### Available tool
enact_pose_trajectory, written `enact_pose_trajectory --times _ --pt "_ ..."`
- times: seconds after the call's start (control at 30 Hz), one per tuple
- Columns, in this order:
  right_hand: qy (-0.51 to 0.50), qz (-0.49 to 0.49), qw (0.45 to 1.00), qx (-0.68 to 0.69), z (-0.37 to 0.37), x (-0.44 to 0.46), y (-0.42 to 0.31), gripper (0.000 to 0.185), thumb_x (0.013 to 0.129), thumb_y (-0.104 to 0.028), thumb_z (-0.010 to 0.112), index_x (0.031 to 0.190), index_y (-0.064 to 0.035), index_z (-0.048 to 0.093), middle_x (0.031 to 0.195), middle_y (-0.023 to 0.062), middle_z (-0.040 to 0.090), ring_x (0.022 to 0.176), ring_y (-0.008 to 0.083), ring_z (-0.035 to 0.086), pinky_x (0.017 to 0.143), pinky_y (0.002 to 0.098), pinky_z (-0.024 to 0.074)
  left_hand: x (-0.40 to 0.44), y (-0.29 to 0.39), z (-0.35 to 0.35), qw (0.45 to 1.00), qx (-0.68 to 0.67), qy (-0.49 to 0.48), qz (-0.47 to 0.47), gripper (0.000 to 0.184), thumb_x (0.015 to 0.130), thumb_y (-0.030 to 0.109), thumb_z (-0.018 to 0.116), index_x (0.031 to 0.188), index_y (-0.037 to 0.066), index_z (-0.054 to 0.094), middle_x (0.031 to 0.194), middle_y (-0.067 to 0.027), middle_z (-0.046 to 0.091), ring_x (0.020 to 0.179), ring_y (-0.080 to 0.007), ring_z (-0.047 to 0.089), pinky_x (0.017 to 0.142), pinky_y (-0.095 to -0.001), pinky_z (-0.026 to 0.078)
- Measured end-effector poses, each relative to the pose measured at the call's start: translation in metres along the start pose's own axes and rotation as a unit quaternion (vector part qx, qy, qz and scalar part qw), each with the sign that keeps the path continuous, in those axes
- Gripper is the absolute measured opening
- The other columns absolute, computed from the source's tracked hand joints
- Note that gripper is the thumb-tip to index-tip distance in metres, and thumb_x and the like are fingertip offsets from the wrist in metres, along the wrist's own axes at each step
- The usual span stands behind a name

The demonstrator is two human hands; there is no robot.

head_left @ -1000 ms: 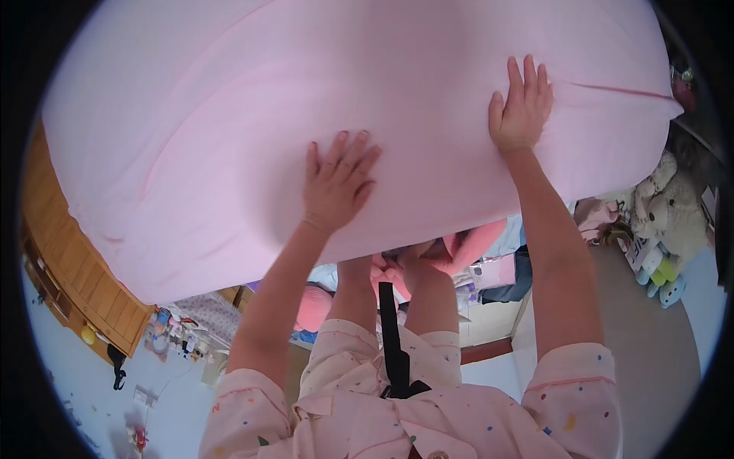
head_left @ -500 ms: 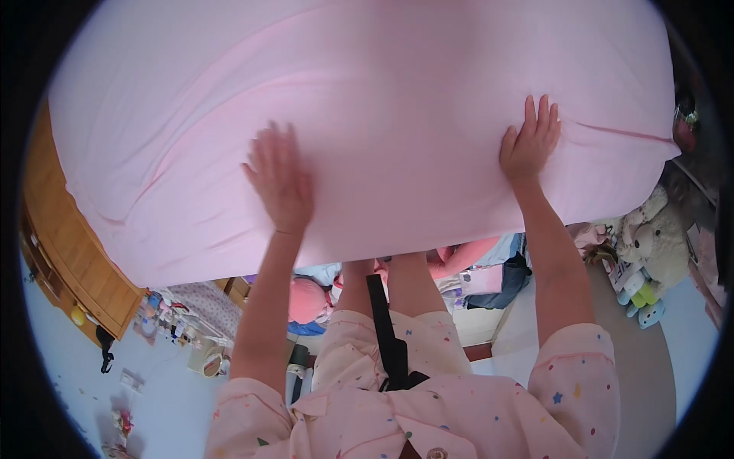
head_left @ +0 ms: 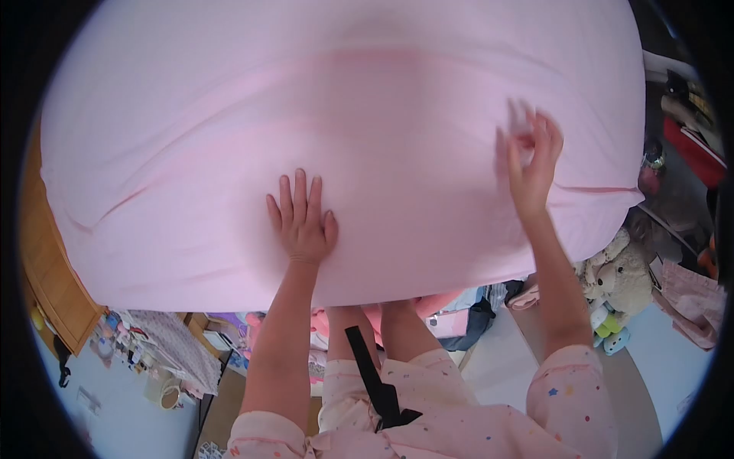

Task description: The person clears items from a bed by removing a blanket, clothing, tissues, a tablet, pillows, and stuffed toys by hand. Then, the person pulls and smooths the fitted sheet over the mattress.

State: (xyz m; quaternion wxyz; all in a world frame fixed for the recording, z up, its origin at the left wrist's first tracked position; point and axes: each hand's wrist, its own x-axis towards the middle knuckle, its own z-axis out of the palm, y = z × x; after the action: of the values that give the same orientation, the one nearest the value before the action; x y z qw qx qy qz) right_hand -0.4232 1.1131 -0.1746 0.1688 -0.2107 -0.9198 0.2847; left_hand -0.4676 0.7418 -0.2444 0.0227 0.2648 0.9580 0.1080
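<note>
A pink bed sheet (head_left: 405, 237) covers the wide bed before me, with long creases running across it on the left and a short fold near its right corner. My left hand (head_left: 303, 228) lies flat on the sheet close to the near edge, fingers spread. Above the sheet on the right, my right hand (head_left: 534, 172) is raised a little and casts a shadow beside it. Its fingers are loosely bent and apart, and no object shows in them.
A wooden headboard (head_left: 57, 252) stands at the left. Plush toys, including a pale teddy bear (head_left: 621, 279), sit at the right near a folded pink cloth (head_left: 688, 298). A cluttered table with a dotted cover (head_left: 172, 340) and heaped clothes (head_left: 474, 325) are behind me.
My left hand has shifted toward the near edge and now rests flat. My right hand has come up off the sheet, its fingers bending. The view has tilted slightly.
</note>
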Motion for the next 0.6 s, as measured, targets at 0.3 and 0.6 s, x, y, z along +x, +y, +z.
enact_pose_trajectory --times 0.3,0.6 --pt "-0.174 -0.086 0.973 -0.124 0.076 0.176 -0.040 0.008 0.080 -0.005 0.063 0.078 -0.0011 0.057 0.093 0.0193 0.061 0.082 0.0328 0.061 0.071 0.0427 0.0474 -0.004 0.000 0.006 1.000 -0.003 0.009 0.001 0.056 0.089 0.029 0.038 0.142 0.012 0.045 0.152 -0.0118 0.037 0.143 -0.0338 0.026 0.116 -0.0537 0.009" --pt "-0.074 0.007 0.989 0.129 0.073 -0.012 -0.050 0.043 0.085 -0.020 0.064 0.121 -0.0007 0.054 0.120 0.0199 0.056 0.108 0.0381 0.055 0.095 0.0516 0.0444 -0.006 -0.003 0.004 1.000 0.002 -0.002 -0.002 0.056 0.088 0.027 0.039 0.141 0.009 0.047 0.151 -0.0121 0.037 0.143 -0.0344 0.027 0.116 -0.0528 0.008"
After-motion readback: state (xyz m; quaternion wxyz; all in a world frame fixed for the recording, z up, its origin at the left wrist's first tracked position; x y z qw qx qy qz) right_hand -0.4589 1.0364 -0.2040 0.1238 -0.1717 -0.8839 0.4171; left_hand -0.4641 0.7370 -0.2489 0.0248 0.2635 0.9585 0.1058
